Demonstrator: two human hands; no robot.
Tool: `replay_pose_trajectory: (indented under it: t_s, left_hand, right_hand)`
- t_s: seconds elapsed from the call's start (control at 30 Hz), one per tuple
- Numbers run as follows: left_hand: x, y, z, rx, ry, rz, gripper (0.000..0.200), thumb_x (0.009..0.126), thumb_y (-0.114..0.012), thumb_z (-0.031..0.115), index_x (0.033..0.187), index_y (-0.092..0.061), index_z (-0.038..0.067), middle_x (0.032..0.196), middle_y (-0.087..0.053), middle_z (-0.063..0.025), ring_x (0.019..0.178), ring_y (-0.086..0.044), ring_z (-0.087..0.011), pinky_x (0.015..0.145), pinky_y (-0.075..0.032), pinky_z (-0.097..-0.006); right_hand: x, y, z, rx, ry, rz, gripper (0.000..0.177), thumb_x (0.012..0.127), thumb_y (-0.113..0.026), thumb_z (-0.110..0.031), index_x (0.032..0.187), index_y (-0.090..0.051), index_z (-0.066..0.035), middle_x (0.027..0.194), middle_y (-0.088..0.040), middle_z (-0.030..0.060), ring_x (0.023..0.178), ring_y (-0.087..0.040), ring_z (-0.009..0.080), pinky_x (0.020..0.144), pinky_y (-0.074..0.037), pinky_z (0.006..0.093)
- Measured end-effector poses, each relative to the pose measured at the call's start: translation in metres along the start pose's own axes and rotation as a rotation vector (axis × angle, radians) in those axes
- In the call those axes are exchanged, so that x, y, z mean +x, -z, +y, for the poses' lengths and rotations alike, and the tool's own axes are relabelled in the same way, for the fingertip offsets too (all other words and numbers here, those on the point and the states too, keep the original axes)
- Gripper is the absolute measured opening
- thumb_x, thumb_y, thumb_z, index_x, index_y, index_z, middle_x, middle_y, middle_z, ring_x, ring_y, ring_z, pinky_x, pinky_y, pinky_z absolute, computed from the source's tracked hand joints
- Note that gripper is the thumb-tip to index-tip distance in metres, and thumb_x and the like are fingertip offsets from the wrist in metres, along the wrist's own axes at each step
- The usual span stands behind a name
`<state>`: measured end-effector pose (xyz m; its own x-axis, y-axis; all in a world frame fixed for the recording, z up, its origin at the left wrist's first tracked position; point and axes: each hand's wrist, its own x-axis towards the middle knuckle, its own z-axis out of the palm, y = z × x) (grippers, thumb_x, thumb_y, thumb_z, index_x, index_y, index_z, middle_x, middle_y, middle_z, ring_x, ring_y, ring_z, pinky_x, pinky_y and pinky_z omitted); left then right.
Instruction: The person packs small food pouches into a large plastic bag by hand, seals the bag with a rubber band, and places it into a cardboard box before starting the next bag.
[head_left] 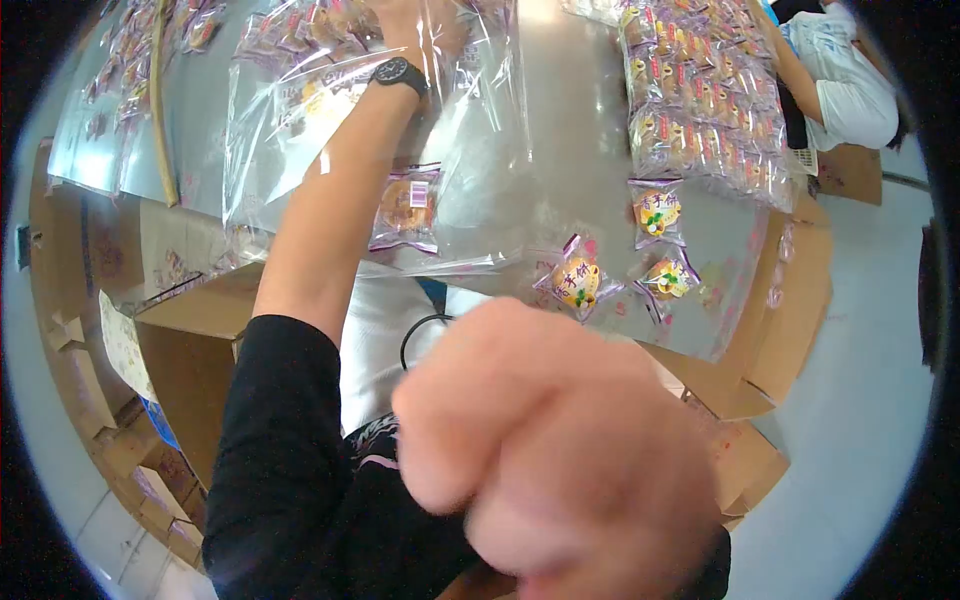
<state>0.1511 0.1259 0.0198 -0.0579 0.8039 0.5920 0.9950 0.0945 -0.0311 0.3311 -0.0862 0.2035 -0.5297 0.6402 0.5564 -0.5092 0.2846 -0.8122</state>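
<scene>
Barcoded packet (407, 209) bodyward of left hand (418, 25), beside forearm, long axis near-to-far; left hand nearer than raised, blurred right hand (560, 430). Right fingers curled; opening and hold cannot be told for either. Clear bag (485, 190) glossy, creased; table (570, 120) smooth, grey

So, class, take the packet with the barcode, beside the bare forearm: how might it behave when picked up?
The barcoded packet may slip a little, as its wrapper looks glossy. The crimped ends look thin and likely floppy, around a firmer round middle. Lying flat, it would probably slide rather than roll.
</scene>
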Motion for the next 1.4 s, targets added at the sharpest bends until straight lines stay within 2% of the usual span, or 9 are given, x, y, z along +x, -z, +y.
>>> replay_pose_trajectory:
  t_s: [0.17, 0.47, 0.67, 0.77, 0.87, 0.9, 1.03, 1.27, 1.4]
  left_hand:
    - [0.001, 0.007, -0.002, -0.019, -0.006, -0.007, 0.059, 0.09, -0.068, 0.037, 0.142, -0.055, 0.013, 0.14, -0.058, -0.0137, 0.131, -0.054, -0.0339, 0.098, -0.044, -0.0572]
    - [-0.006, 0.033, -0.016, -0.128, -0.109, -0.096, 0.069, 0.088, -0.073, 0.038, 0.149, -0.049, 0.016, 0.148, -0.055, -0.0106, 0.135, -0.053, -0.0309, 0.099, -0.046, -0.0568]
    - [-0.02, 0.027, -0.032, -0.166, -0.035, -0.02, 0.074, 0.082, -0.078, 0.05, 0.144, -0.055, 0.017, 0.137, -0.063, -0.0084, 0.136, -0.052, -0.0292, 0.108, -0.039, -0.0652]
    - [-0.02, 0.03, -0.034, -0.234, -0.015, -0.032, 0.055, 0.087, -0.075, 0.042, 0.135, -0.06, 0.018, 0.134, -0.065, -0.0045, 0.132, -0.057, -0.0288, 0.105, -0.041, -0.0656]
    - [-0.027, 0.011, -0.043, -0.137, -0.066, 0.069, 0.06, 0.086, -0.076, 0.033, 0.142, -0.058, 0.023, 0.135, -0.066, -0.001, 0.132, -0.058, -0.027, 0.105, -0.045, -0.0521]
    - [-0.027, 0.011, -0.043, -0.103, -0.068, 0.085, 0.059, 0.084, -0.075, 0.03, 0.141, -0.059, 0.024, 0.135, -0.066, 0.0026, 0.131, -0.058, -0.0252, 0.105, -0.042, -0.0532]
    - [-0.017, 0.028, -0.028, -0.1, -0.001, -0.117, 0.066, 0.081, -0.072, 0.031, 0.144, -0.056, 0.022, 0.145, -0.06, 0.0008, 0.136, -0.053, -0.0258, 0.105, -0.039, -0.0575]
    - [-0.059, 0.014, -0.048, -0.167, -0.227, 0.01, 0.076, 0.086, -0.066, 0.028, 0.154, -0.042, 0.006, 0.156, -0.045, -0.0204, 0.151, -0.032, -0.0384, 0.124, -0.018, -0.0603]
    - [-0.083, 0.058, -0.058, -0.276, -0.19, 0.08, 0.065, 0.082, -0.07, 0.026, 0.142, -0.054, 0.007, 0.145, -0.053, -0.0197, 0.142, -0.043, -0.0397, 0.121, -0.026, -0.0583]
  right_hand:
    - [-0.022, 0.014, 0.061, -0.505, -0.272, 0.034, 0.018, 0.093, -0.062, -0.005, 0.104, -0.072, 0.004, 0.107, -0.073, 0.0162, 0.098, -0.07, 0.033, 0.085, -0.055, 0.0405]
    - [-0.038, 0.029, 0.144, -1.15, -0.38, -0.004, 0.058, 0.099, -0.053, -0.009, 0.149, -0.037, 0.016, 0.157, -0.031, 0.04, 0.151, -0.028, 0.0516, 0.125, -0.026, 0.0503]
    - [-0.027, 0.018, 0.191, -0.936, -0.433, 0.139, 0.062, 0.1, -0.05, -0.01, 0.152, -0.03, 0.016, 0.16, -0.021, 0.043, 0.155, -0.016, 0.0517, 0.128, -0.017, 0.0505]
    - [-0.022, 0.01, 0.216, -1.171, -0.224, 0.387, 0.054, 0.1, -0.056, -0.011, 0.145, -0.042, 0.014, 0.154, -0.035, 0.0409, 0.152, -0.029, 0.0485, 0.126, -0.024, 0.0488]
    - [0.001, 0.005, 0.206, -0.656, -0.202, 0.596, 0.042, 0.099, -0.065, -0.014, 0.132, -0.055, 0.011, 0.14, -0.053, 0.0336, 0.137, -0.05, 0.0392, 0.116, -0.038, 0.0455]
    - [0.008, 0.003, 0.211, -0.559, -0.261, 0.731, 0.034, 0.098, -0.071, -0.016, 0.121, -0.062, 0.007, 0.126, -0.063, 0.0216, 0.117, -0.06, 0.0286, 0.103, -0.047, 0.0414]
    - [0.028, 0.025, 0.23, -0.512, -0.415, 0.792, 0.02, 0.094, -0.072, -0.014, 0.101, -0.067, 0.004, 0.116, -0.065, 0.0196, 0.105, -0.063, 0.0281, 0.092, -0.05, 0.0416]
    - [0.068, 0.057, 0.254, -1.043, 0.022, 0.604, 0.045, 0.095, -0.067, -0.021, 0.131, -0.056, 0.004, 0.138, -0.055, 0.0293, 0.129, -0.051, 0.0439, 0.111, -0.041, 0.0491]
    - [0.078, 0.079, 0.257, -1.333, -0.286, 0.503, 0.063, 0.095, -0.062, -0.019, 0.153, -0.042, -0.001, 0.156, -0.038, 0.03, 0.146, -0.036, 0.0475, 0.122, -0.031, 0.054]
